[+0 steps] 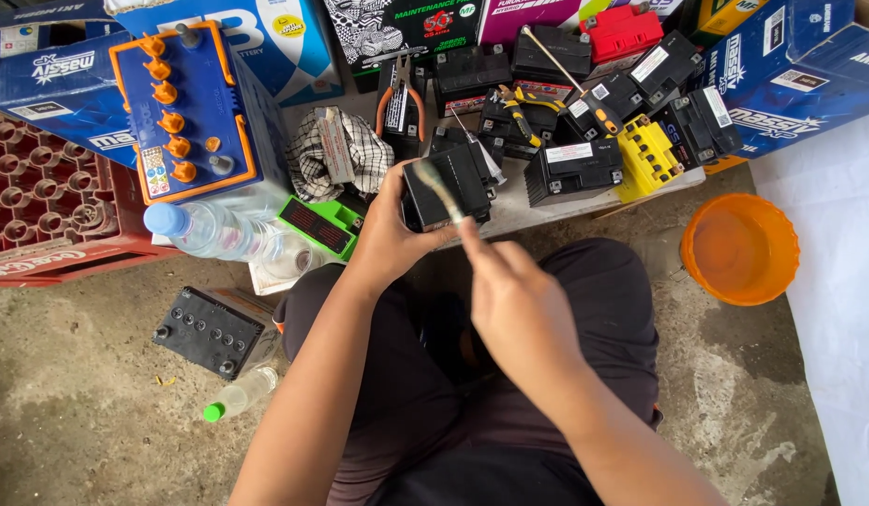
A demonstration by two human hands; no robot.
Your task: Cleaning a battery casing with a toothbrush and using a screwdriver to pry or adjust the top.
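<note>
My left hand fingers clasp the small black battery; my right hand pinches a blurred tool, maybe a brush, across its top. Next: steady, light strokes.

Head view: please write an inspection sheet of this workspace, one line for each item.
Surface: low board on a concrete floor.
Job's things: small black battery, thin blurred tool.
Clutter: black batteries, yellow battery, blue battery with orange caps, pliers, checked cloth, water bottle.
Grippers: left hand holds the small black battery; right hand holds the tool against it.
Cables: nothing seen.
Surroundings: orange bowl, red crate, boxes.
</note>
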